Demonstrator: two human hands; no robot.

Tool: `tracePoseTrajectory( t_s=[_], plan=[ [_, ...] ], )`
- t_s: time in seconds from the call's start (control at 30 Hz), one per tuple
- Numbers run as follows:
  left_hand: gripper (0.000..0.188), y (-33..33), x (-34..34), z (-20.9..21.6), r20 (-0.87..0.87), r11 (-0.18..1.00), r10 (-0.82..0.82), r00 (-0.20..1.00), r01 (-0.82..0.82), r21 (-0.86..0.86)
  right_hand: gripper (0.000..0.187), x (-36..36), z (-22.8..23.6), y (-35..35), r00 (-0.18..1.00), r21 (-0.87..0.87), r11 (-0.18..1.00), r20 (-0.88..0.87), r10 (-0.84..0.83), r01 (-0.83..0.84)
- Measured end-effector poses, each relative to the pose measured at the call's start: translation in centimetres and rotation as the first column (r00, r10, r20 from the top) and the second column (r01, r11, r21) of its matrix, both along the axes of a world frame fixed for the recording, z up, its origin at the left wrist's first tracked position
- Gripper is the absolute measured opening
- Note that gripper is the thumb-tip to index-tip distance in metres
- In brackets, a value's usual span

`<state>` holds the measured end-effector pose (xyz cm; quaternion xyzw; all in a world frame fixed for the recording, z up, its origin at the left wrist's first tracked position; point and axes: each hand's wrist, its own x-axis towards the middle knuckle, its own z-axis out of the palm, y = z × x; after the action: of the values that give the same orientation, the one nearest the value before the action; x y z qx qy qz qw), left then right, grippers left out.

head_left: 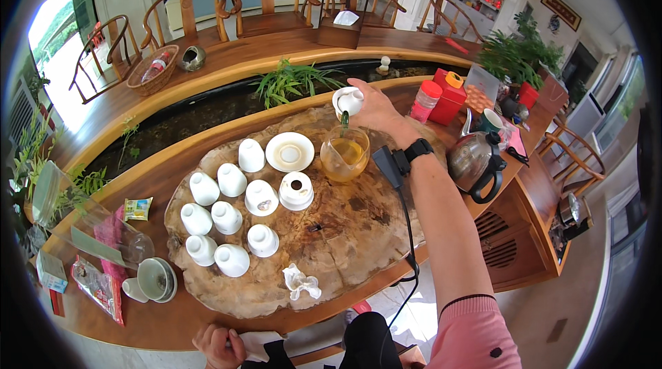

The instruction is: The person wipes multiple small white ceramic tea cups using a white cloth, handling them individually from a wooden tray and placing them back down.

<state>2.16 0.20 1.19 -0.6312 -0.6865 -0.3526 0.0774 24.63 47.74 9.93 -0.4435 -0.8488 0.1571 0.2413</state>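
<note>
The right hand (376, 108) is gripping a cup (347, 100) over a pitcher (344, 155); the left hand (220, 345) is showing curled, closed fingers.

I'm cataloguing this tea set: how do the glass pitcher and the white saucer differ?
The glass pitcher is see-through; the white saucer is opaque. The pitcher is deep and rounded, the saucer shallow and flat. The pitcher contains amber liquid, whereas the saucer shows a brownish stain. Both rest on the wooden slab.
</note>
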Motion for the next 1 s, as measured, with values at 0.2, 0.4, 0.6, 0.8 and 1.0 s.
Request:
tracePoseTrajectory(
  t_s=[0.2, 0.4, 0.6, 0.8, 1.0],
  plan=[
    [0.029, 0.1, 0.3, 0.4, 0.004, 1.000, 0.018, 1.000, -0.018, -0.007, 0.095, 0.0, -1.4, 1.0, 0.999, -0.043, 0.999, -0.017, 0.027, -0.028],
    [0.030, 0.2, 0.5, 0.5, 0.018, 1.000, 0.025, 1.000, -0.025, 0.015, 0.101, 0.9, -1.2, 1.2, 0.995, -0.003, 0.995, 0.003, 0.100, -0.100],
    [0.015, -0.9, -0.4, -2.3, -0.006, 0.999, 0.044, 0.999, -0.044, 0.005, 0.066, 4.6, 1.9, -5.2, 0.994, 0.286, 0.956, 0.062, -0.089, 0.067],
    [0.016, -0.6, -0.3, -2.0, -0.013, 1.000, 0.019, 1.000, -0.019, 0.005, 0.018, 5.0, 3.1, -16.4, 0.954, 0.192, 0.947, 0.210, 0.215, -0.256],
    [0.019, -0.3, -0.4, -1.7, 0.027, 0.998, -0.009, 1.000, 0.007, 0.064, 0.016, -0.8, -0.1, -26.0, 0.785, 0.144, 0.772, 0.099, 0.611, -0.619]
  ],
)
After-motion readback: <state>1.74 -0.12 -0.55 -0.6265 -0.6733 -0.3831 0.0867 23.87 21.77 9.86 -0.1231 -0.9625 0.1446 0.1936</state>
